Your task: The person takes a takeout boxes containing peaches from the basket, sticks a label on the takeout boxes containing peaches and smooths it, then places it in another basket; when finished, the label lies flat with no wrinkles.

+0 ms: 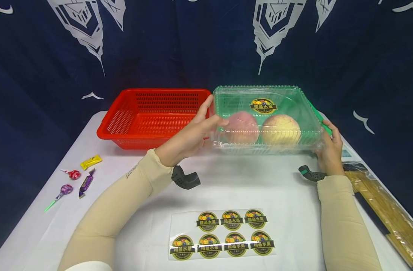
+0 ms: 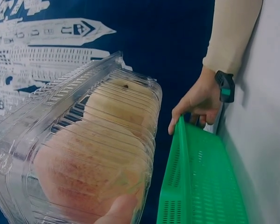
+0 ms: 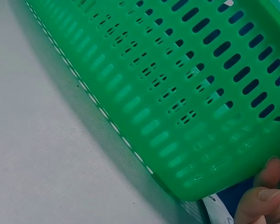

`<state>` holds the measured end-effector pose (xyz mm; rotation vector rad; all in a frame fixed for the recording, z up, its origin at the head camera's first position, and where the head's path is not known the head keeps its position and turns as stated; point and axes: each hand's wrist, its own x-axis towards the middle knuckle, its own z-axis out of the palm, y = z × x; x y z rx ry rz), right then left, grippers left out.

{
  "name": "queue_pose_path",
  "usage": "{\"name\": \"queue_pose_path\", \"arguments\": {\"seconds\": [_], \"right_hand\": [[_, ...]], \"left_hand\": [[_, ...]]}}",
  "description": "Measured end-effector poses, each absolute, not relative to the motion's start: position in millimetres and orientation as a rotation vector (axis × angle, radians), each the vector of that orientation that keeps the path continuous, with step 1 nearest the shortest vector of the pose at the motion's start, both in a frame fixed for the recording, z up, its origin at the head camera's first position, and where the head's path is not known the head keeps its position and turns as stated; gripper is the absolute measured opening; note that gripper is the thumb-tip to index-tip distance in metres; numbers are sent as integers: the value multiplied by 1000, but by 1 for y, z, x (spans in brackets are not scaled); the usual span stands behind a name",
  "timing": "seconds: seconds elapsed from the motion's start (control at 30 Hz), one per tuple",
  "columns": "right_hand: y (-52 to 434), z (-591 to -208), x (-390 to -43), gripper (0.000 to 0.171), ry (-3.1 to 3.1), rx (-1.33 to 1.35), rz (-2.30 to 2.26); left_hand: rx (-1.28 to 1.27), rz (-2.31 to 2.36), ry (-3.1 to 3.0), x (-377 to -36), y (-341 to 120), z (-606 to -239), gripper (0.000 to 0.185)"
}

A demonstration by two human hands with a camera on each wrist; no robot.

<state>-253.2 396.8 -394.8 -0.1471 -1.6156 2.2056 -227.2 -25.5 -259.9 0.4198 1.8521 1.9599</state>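
My left hand (image 1: 189,137) grips the left end of a clear plastic clamshell box (image 1: 223,145), its thumb along the near side. Inside lie two peaches, a pink peach (image 1: 242,128) and a yellowish peach (image 1: 281,129). A round fruit sticker (image 1: 263,106) is on the lid. Behind the box, in the head view, a green perforated basket (image 1: 316,113) is mostly covered; its slotted wall (image 3: 177,88) fills the right wrist view. My right hand (image 2: 198,100) pinches the basket's rim, and the left wrist view shows the box apart from the basket.
A red basket (image 1: 125,130) stands at the back left. Yellow candy (image 1: 90,162), purple candy (image 1: 87,183) and two lollipops lie at left. A sticker sheet (image 1: 182,223) lies in front. Brown packaged material (image 1: 379,199) runs along the right edge.
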Motion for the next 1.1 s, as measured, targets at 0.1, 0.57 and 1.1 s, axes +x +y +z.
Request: {"name": "queue_pose_path", "arguments": {"seconds": [0.1, 0.57, 1.1], "right_hand": [[396, -395, -252, 36, -1639, -178, 2183], [396, -397, -253, 38, -1660, -218, 2136], [394, -398, -254, 38, -1663, -211, 2100]], "left_hand": [[397, 1977, 1830, -234, -21, -260, 107], [365, 2097, 1716, -269, 6, -267, 98], [240, 2173, 1710, -302, 42, -279, 95]]}}
